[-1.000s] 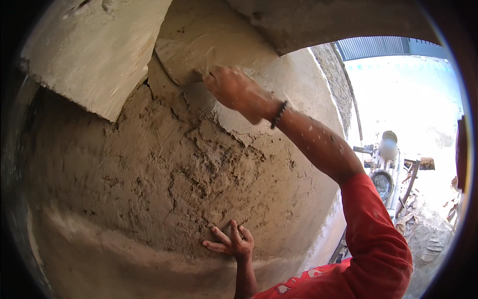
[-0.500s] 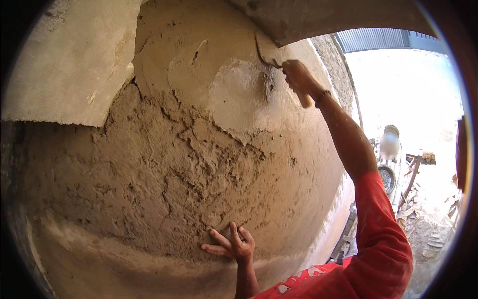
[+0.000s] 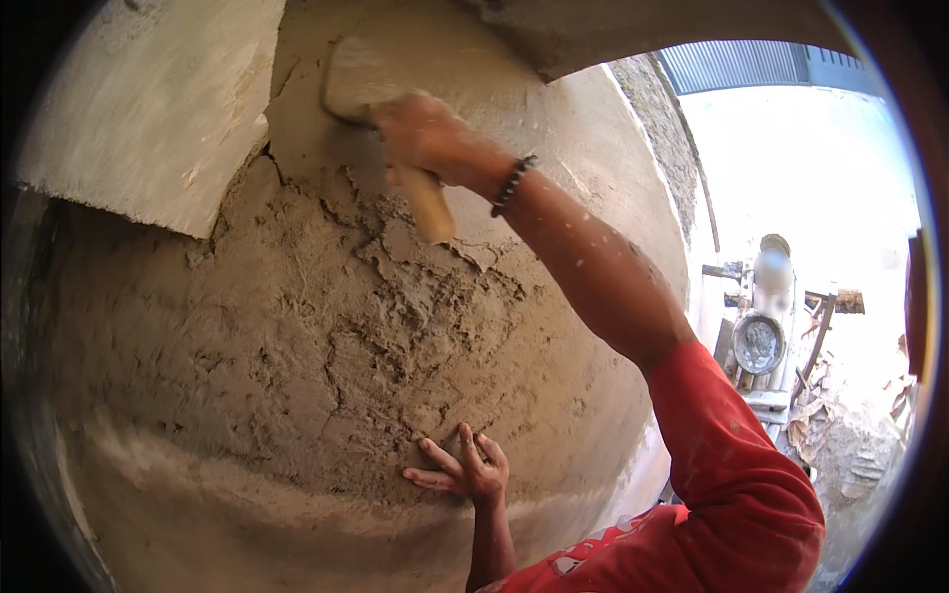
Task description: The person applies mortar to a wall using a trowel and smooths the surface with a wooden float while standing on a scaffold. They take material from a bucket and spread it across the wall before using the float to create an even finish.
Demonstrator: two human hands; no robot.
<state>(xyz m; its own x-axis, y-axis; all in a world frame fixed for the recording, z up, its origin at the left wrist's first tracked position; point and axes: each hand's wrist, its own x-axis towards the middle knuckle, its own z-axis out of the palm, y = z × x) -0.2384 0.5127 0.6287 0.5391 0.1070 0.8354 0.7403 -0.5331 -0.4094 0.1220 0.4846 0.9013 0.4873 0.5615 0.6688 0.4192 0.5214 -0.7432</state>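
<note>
My right hand (image 3: 425,138) is closed round a trowel and presses its wide blade (image 3: 351,81) to the upper part of a mortar-covered wall (image 3: 247,326). Below my fist sticks out the trowel's pale wooden handle (image 3: 429,210). Around the blade the mortar is smooth and damp; lower down it is rough, lumpy and cracked. Low on the wall, at the bottom edge of the rough mortar, rests my left hand (image 3: 476,470) with its fingers spread and nothing in it.
A pale slab-like surface (image 3: 148,119) juts in at the upper left, and a concrete overhang (image 3: 652,25) crosses the top right. Outside on the right, a round bucket of grey mix (image 3: 759,344) stands near boards and debris. A corrugated metal gate (image 3: 732,67) is beyond.
My right hand has swept the trowel leftward across the upper wall, from beside the overhang's corner toward the pale slab. My left hand stays at nearly the same spot on the wall.
</note>
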